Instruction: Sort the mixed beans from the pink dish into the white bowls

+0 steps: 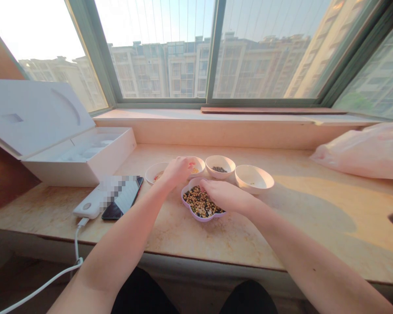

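In the head view, a lobed purple dish [203, 219] of mixed beans [199, 201] is placed on the stone sill [183, 244], with white bowls [253, 179] set close behind, within easy reach. The right grip [224, 196] is lowered onto the beans, fingers together; the left grip [178, 171] is arched over a bowl's rim, fingers curled. Whether either is clamped cannot be told.

I read low sunlight through the window [160, 52] ahead of the fingers [210, 187], with glare [16, 26] upper left, a soft shadow [308, 218] right of them, and bowed edges.
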Demonstrator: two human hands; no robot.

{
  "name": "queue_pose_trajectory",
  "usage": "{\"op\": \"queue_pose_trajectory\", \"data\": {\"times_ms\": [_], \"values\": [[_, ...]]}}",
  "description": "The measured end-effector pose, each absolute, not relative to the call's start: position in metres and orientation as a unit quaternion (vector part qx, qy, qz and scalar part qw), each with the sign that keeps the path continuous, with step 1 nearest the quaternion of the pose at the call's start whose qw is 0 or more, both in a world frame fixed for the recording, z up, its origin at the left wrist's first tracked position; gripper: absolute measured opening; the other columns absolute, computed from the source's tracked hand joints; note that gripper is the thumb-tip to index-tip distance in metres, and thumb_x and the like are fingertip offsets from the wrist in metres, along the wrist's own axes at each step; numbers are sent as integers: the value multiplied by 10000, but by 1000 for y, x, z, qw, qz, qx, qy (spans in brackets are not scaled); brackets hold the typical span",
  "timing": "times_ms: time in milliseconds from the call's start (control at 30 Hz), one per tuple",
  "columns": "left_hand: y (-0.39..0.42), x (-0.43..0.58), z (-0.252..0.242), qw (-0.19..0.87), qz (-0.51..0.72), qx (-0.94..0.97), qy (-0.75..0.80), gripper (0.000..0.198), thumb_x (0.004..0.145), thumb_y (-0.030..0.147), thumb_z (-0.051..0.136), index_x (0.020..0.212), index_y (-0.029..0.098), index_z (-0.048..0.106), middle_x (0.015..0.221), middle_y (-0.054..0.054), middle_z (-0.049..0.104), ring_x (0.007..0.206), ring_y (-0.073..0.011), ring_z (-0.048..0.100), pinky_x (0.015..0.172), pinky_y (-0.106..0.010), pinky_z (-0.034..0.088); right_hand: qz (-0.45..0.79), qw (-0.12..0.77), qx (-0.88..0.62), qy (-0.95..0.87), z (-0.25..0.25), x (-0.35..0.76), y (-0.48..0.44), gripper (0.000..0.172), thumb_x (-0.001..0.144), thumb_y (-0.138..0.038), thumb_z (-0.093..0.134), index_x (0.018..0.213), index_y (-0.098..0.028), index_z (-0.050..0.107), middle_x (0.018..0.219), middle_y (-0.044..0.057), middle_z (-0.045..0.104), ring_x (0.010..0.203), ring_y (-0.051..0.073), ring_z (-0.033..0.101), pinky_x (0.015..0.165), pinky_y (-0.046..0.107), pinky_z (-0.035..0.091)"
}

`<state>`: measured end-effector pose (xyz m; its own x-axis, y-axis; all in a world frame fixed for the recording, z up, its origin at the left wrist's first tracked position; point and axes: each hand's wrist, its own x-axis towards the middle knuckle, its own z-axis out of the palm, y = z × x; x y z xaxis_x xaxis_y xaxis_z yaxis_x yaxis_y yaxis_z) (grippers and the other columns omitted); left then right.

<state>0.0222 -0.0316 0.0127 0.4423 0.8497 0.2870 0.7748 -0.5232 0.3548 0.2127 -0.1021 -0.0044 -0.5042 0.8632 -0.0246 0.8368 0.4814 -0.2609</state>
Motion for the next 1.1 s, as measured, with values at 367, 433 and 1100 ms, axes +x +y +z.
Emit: {"op": "queue_pose_trajectory", "data": {"times_ms": [367,433,1100], "values": [[-28,21,13,85,208,860,459,304,908,135,525,1076,183,774,1072,-113,783,937,-228,711,850,-295,529,295,197,-464,-812,8,216,-102,77,973,-293,475,918,-242,495,898,56,639,817,217,591,731,357,494],[-27,20,12,83,216,867,442,305,913,130,503,1040,185,775,1034,-102,784,892,-213,705,829,-292,524,451,265,-422,-740,13,219,-99,144,953,-343,563,929,-248,458,816,1,560,707,162,527,651,304,474],[-66,37,25,113,1,942,317,190,857,131,566,741,176,709,757,-28,687,651,-137,560,617,-267,374,310,491,-501,-642,19,258,-69,194,867,-304,653,875,-236,471,870,-13,577,664,127,494,633,278,399]]}}
